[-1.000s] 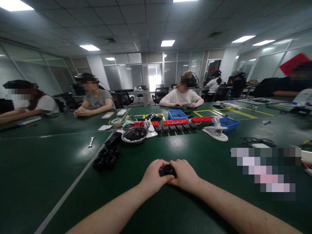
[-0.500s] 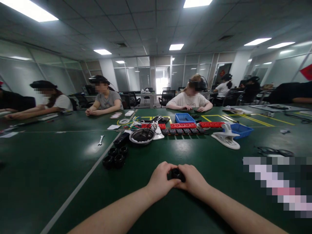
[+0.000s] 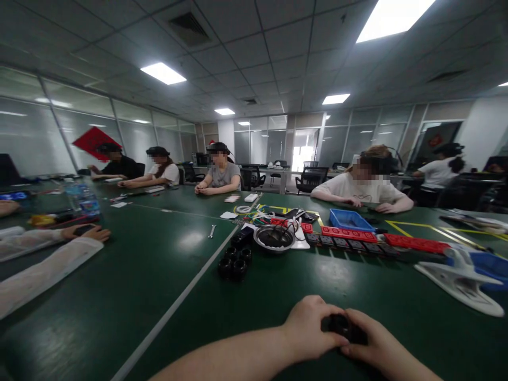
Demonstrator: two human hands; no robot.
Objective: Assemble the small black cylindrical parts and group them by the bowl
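Note:
Both my hands meet around a small black ring-shaped part (image 3: 340,324) low over the green table (image 3: 159,286), right of centre. My left hand (image 3: 311,325) curls its thumb and fingers round the left side of the part. From the right, my right hand (image 3: 371,338) grips the same part, its thumb near my left thumb. Several similar black round parts (image 3: 235,263) stand grouped on the table to the left. Behind them lies a dark device (image 3: 242,236) beside a round metal dish (image 3: 273,239) with black cable in it.
Red strips (image 3: 347,234), blue trays (image 3: 349,219) and a white clamp-like stand (image 3: 462,283) lie ahead and right. A wrench (image 3: 212,231) lies left of the dish. A co-worker's sleeved arms (image 3: 51,264) rest at the left edge; other people sit across the table.
The view has turned left, so the table items and my hands appear farther right and a co-worker's arms show at left. Both hands still hold the black part.

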